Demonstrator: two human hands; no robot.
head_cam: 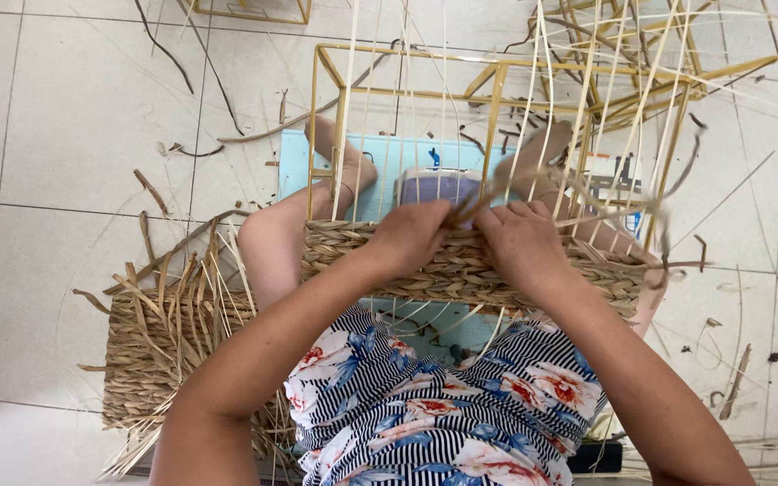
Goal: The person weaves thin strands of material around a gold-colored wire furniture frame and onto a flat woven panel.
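Note:
A gold wire frame [327, 117] stands over my legs, with a band of brown woven straw [461, 270] along its near lower side and pale upright strands [533, 108] rising from it. My left hand [411, 236] and my right hand [520, 241] rest side by side on the top edge of the weave. Both pinch dark straw strands [483, 205] between them at the middle. My striped floral skirt fills the bottom of the view.
A finished woven basket [150, 355] with loose straw ends sits on the tile floor at my left. Another gold wire frame [668, 72] stands at the upper right. A light blue mat [292, 162] lies under my feet. Straw scraps litter the floor.

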